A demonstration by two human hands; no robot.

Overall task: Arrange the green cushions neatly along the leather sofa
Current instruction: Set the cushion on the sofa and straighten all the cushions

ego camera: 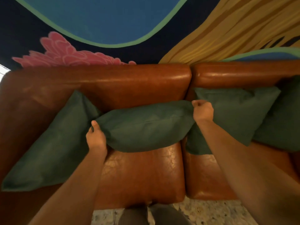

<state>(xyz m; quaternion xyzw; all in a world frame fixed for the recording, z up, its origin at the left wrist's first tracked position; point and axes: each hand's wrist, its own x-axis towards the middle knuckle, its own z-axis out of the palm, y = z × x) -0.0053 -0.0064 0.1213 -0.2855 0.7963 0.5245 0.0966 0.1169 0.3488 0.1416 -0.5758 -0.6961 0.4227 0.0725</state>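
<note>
Green middle cushion (146, 125) lengthwise along sofa (142, 174), both hands gripping ends

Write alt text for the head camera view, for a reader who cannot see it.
Two bare hands hold a green cushion by its ends above a brown leather sofa, the left hand at its left end, the right hand at its right. More green cushions lean against the backrest on either side, beneath a painted wall mural.

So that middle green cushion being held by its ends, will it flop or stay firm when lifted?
Probably soft, not rigid: the middle cushion bulges between the left hand and right hand. Likely light, since corner grips carry it. Its fabric looks matte, so probably not slippery.
</note>
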